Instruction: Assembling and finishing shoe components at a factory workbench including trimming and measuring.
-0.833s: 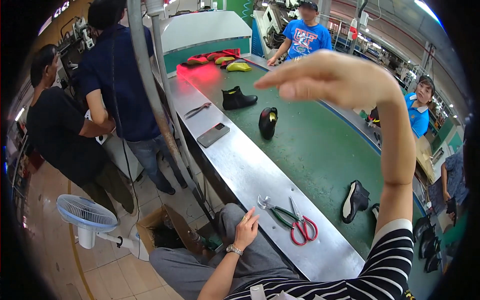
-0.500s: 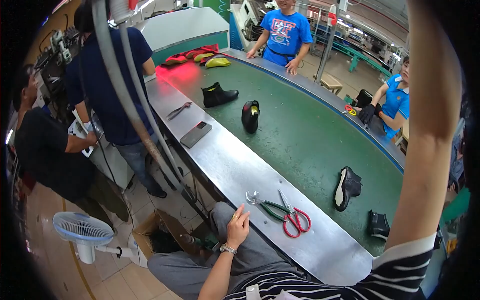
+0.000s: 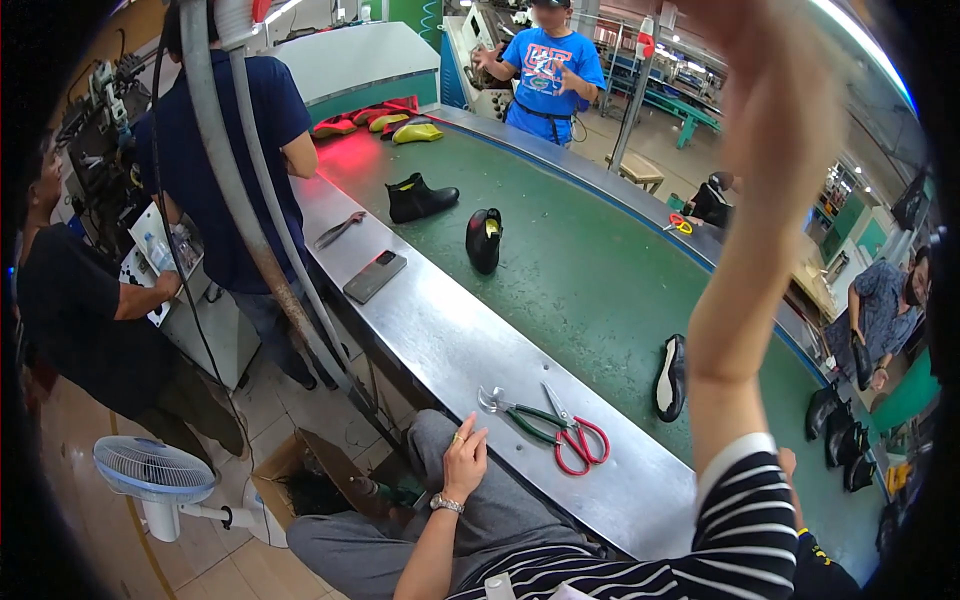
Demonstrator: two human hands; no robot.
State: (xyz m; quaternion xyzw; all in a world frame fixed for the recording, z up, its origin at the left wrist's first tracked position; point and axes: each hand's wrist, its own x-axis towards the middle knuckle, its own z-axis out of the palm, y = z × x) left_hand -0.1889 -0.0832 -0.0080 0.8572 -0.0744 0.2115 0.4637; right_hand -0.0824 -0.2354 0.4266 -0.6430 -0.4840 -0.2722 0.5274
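My left hand [image 3: 463, 457] rests flat on my grey-trousered knee, fingers apart, holding nothing, just below the steel ledge [image 3: 440, 340]. On that ledge close by lie green-handled pliers [image 3: 512, 409] and red-handled scissors [image 3: 572, 436]. My right forearm rises steeply at the right, striped sleeve at the bottom; my right hand [image 3: 760, 30] is raised near the top edge, blurred and mostly cut off. A black shoe [image 3: 671, 377] lies on its side on the green conveyor belt [image 3: 580, 260], to the left of my right arm.
Farther up the belt stand a black boot [image 3: 420, 197] and a black shoe [image 3: 484, 238]; red and yellow shoes [image 3: 400, 127] lie at its far end. A dark phone [image 3: 374, 276] is on the ledge. People stand at left and beyond. A fan [image 3: 155, 473] is on the floor.
My right arm has swung up from across the view to nearly vertical at the right, the hand leaving the picture's middle. My left hand stays on my knee.
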